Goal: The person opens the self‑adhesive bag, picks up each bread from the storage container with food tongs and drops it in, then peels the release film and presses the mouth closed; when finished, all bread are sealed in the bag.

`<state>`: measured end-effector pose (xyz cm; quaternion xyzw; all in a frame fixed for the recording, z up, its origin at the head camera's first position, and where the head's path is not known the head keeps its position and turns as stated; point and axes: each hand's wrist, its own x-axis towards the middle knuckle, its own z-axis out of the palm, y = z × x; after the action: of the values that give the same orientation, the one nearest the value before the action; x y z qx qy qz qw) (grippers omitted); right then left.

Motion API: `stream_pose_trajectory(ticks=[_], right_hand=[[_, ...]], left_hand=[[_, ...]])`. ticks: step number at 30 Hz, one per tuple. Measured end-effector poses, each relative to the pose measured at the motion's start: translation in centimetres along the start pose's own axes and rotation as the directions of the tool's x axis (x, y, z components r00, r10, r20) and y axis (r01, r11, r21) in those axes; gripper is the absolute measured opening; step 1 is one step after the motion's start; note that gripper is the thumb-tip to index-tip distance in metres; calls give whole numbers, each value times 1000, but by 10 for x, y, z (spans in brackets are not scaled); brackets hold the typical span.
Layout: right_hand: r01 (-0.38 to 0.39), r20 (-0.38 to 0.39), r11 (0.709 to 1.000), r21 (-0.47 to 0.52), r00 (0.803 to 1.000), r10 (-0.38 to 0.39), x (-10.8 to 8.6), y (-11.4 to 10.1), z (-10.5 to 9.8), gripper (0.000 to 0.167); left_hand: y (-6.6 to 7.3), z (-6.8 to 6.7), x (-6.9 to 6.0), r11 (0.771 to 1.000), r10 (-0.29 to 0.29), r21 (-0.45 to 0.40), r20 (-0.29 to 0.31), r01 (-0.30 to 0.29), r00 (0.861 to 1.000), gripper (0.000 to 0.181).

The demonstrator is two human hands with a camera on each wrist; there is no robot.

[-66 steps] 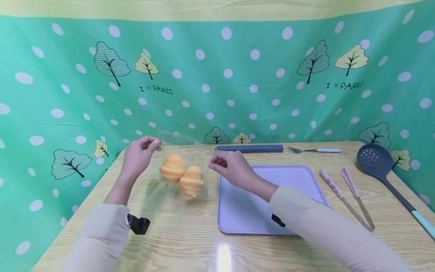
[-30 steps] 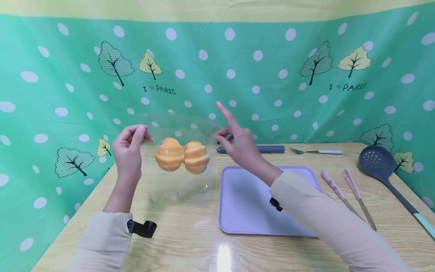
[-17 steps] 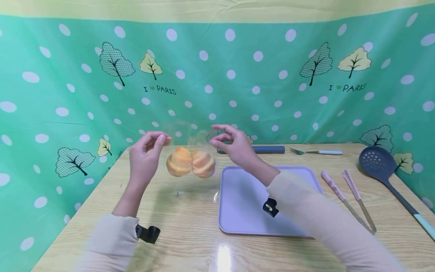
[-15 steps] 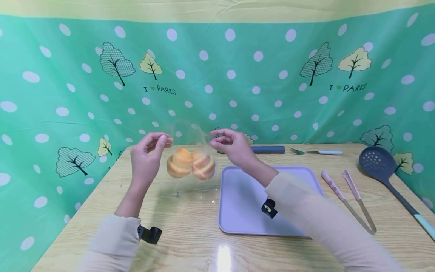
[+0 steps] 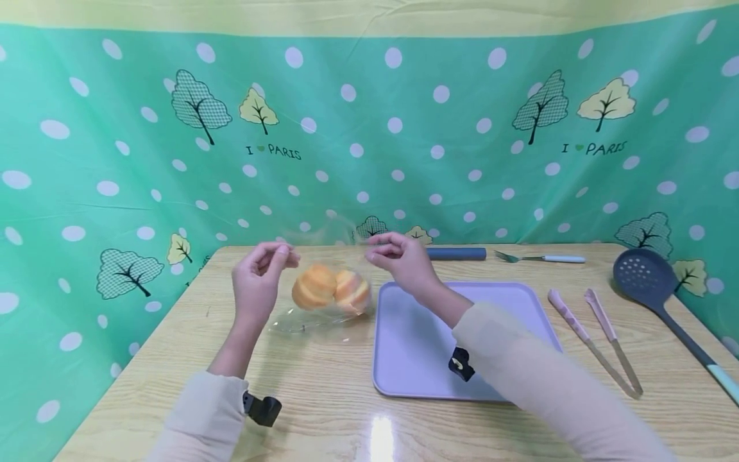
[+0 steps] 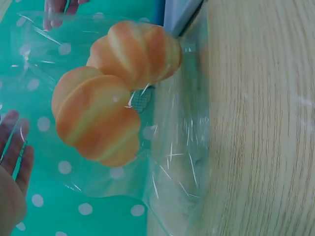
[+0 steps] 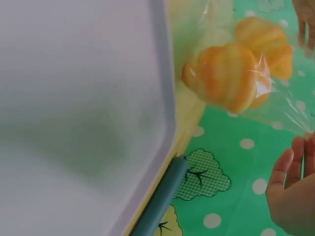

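Between my hands hangs a clear plastic bag with two bread rolls, striped orange and cream, inside. The left roll and the right roll lie against each other, low over the table. My left hand pinches the bag's upper left edge between thumb and fingers. On the other side my right hand pinches the upper right edge. Up close, the left wrist view shows the bag loose and creased below the rolls. In the right wrist view the film runs up to my right fingertips.
A lavender tray lies right of the bag, under my right forearm. Behind it are a dark blue cylinder and a fork. Farther right lie pink-handled tongs and a slotted skimmer. A green dotted cloth hangs behind the wooden table.
The bag with the rolls first rose, then came down toward the table. My left hand has moved right and lower; my right index finger, earlier pointing up, has folded down.
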<state>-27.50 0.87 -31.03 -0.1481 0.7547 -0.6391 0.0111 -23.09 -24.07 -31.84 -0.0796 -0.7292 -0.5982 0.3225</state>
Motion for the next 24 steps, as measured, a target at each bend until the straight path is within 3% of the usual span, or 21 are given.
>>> stream_pose_trajectory(ticks=[2, 4, 7, 12, 14, 18, 20, 24], right_hand=[[11, 33, 1000, -26, 999, -10, -1, 1, 3, 28], [33, 43, 999, -31, 999, -31, -2, 0, 4, 26], [92, 8, 996, 7, 996, -92, -1, -4, 4, 26], [169, -66, 983, 66, 984, -164, 1, -11, 1, 27], [171, -81, 983, 68, 983, -165, 1, -12, 0, 27], [158, -96, 984, 87, 984, -149, 0, -11, 0, 26], [162, -86, 983, 86, 984, -154, -1, -10, 0, 27], [191, -54, 981, 46, 981, -188, -1, -9, 3, 27]], left_hand=[[0, 1, 0, 1000, 24, -17, 48, -24, 999, 20], [1, 2, 1, 997, 52, -58, 36, -50, 998, 20], [5, 3, 4, 992, 106, -70, -48, -109, 993, 22], [8, 2, 5, 981, 181, -31, -172, -189, 968, 23], [8, 1, 5, 977, 171, -86, -235, -195, 957, 21], [3, -2, 5, 962, 88, -212, -354, -172, 931, 16], [-1, -2, 4, 965, 65, -215, -355, -149, 933, 15], [-6, 1, -1, 970, 89, -195, -257, -142, 962, 19]])
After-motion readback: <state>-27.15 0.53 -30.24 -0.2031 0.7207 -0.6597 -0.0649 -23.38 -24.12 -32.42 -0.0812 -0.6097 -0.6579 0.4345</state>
